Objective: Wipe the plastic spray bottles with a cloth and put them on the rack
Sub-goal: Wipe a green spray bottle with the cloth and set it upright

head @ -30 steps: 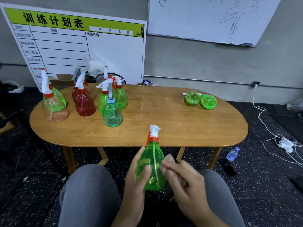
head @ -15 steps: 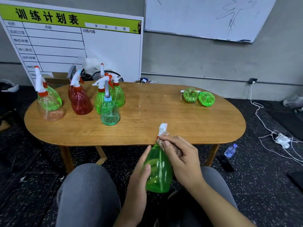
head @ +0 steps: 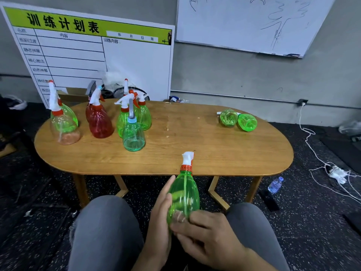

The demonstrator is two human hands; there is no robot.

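Both hands work one green spray bottle (head: 183,194) above the lap, short of the tabletop (head: 195,153). Left hand (head: 162,218), fingers curled around, steadies its body; right hand (head: 207,237) pinches its base, seemingly wiping—cloth not discernible.

An oval wooden worktop (head: 195,137) on angled wooden legs stands on dark speckled floor (head: 312,222). Near its left end stand several upright plastic spray bottles: a clear-and-green pair (head: 64,124), a red bottle (head: 100,124), green ones (head: 143,118) and a teal bottle (head: 133,135). Two green bottles (head: 238,120) lie near the far right edge.
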